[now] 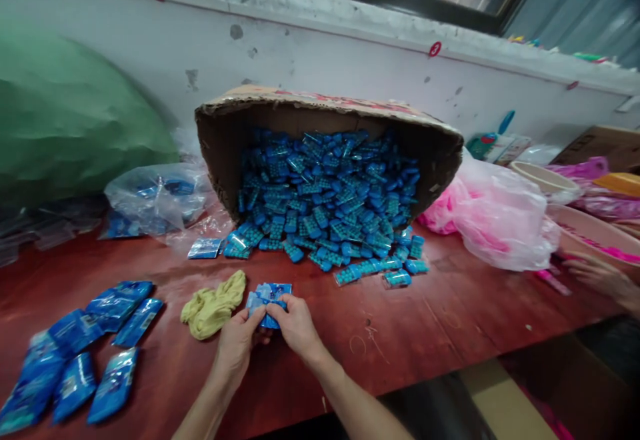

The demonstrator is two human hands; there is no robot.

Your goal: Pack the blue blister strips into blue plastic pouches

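Both my hands meet at a blue packet (277, 290) over the red table (360, 360). My left hand (239, 340) pinches its lower left part, and my right hand (296, 327) pinches the right side, thumbs nearly touching. A yellow-green cloth (215, 307) lies crumpled just left of my hands. Behind them, a cardboard box (450, 143) on its side holds a heap of small blue packs (325, 193), some spilled onto the table. Several filled blue packets (115, 307) lie at the left. A flat packet (205, 248) rests near the box's left corner.
At the left are a clear plastic bag (160, 193) and a large green bag (75, 113). A white and pink bag (505, 213) stands right of the box. Another person's hand (595, 273) is at the far right, near a pink basin (590, 227). A wall rises behind.
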